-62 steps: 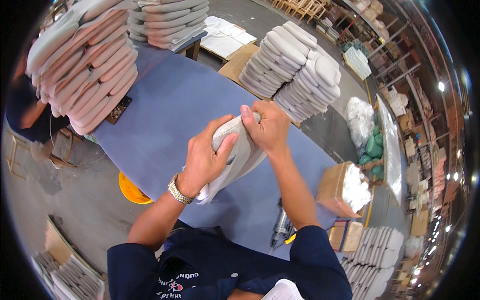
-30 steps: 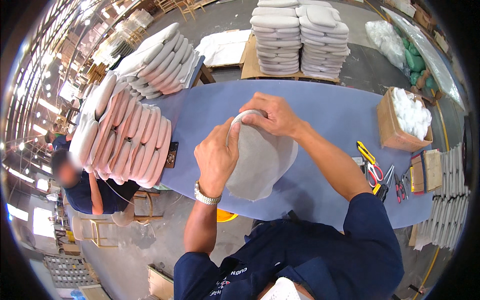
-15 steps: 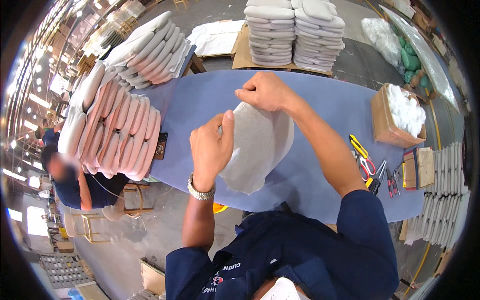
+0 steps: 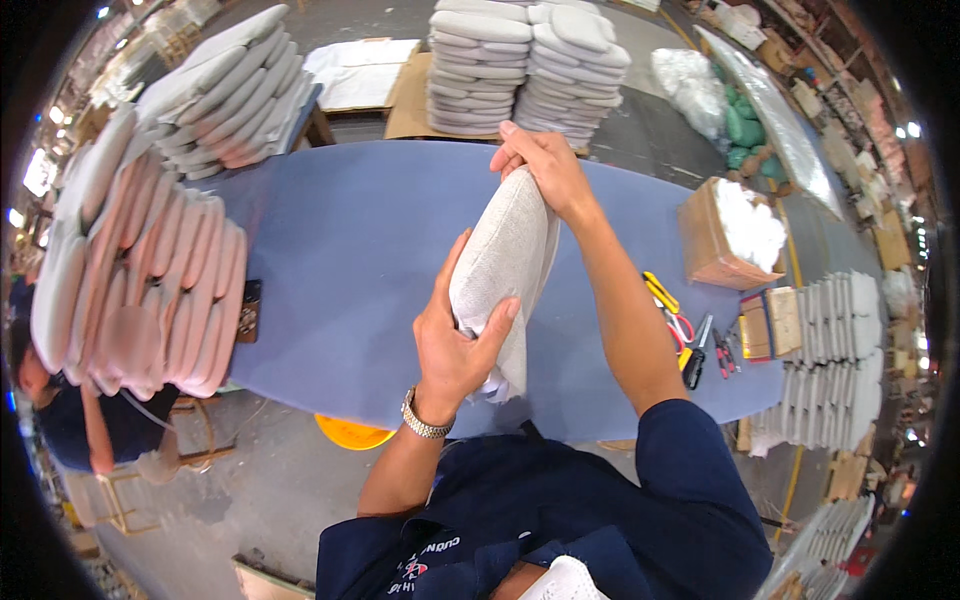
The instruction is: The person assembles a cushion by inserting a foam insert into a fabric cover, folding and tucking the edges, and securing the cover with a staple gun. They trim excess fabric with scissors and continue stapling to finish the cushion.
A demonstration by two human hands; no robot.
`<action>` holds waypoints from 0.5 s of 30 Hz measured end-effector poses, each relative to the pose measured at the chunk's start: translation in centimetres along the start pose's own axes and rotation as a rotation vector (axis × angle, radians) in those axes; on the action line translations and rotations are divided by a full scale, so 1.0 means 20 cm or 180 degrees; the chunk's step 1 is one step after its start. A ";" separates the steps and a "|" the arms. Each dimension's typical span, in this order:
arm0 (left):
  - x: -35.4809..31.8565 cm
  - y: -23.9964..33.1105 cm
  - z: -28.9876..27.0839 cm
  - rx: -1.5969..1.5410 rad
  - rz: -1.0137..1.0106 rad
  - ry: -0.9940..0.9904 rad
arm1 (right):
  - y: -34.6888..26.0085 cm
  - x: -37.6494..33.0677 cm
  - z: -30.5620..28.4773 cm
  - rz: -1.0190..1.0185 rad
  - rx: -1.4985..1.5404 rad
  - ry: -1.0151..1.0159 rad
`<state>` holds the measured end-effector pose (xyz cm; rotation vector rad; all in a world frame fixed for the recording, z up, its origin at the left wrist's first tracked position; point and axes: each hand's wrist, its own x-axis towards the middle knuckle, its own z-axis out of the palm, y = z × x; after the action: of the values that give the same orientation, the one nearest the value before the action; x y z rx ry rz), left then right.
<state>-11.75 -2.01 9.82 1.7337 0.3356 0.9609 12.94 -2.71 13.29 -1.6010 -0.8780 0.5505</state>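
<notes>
A workshop floor crowded with stacks of padded cushions surrounds a long blue-grey surface (image 4: 350, 250). In the middle of it, a pale grey cushion (image 4: 505, 260) stands on edge, lifted slightly off the cloth and running away from the person. The left hand (image 4: 455, 345) clasps its near end, thumb on one face and fingers curled round the other, closed firmly on the fabric; a metal wristwatch (image 4: 425, 417) sits on that wrist. The right hand (image 4: 545, 165) holds the far top end, fingers folded over the edge and gripping it.

To the left, a leaning row of pinkish cushions (image 4: 150, 280) rests on the surface, with a small dark phone (image 4: 250, 310) just beside it. To the right lie a yellow utility knife (image 4: 660, 292), scissors (image 4: 685, 330) and small tools, near an open cardboard box (image 4: 715, 235) of white stuffing. Beyond the far edge stand two grey cushion stacks (image 4: 530, 60). An orange bucket (image 4: 350, 432) shows below the near edge. Another person (image 4: 50, 400) is low at the left.
</notes>
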 end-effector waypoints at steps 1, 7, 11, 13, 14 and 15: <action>0.00 -0.03 0.01 -0.0193 -0.0111 -0.0126 | 0.04 0.00 -0.01 0.0028 -0.0006 0.0136; 0.15 -0.16 0.05 -0.0406 0.0102 -0.0079 | 0.83 -0.08 -0.03 0.0119 -0.0808 0.1774; 0.26 -0.25 -0.02 -0.0333 0.0223 -0.0166 | 0.86 -0.25 0.07 0.1034 0.1248 0.0922; 0.31 -0.29 -0.02 -0.0464 0.0135 -0.0331 | 0.93 -0.34 0.14 0.1120 0.1577 0.1029; 0.33 -0.32 -0.02 -0.0633 0.0128 -0.0507 | 0.97 -0.39 0.17 0.1139 0.1735 0.1135; 0.37 -0.35 -0.02 -0.0790 0.0145 -0.0655 | 0.99 -0.42 0.20 0.1110 0.1857 0.1237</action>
<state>-5.84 5.71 6.80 1.5993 0.0409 0.8109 9.69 -7.76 -7.75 -1.2549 -0.1180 0.6379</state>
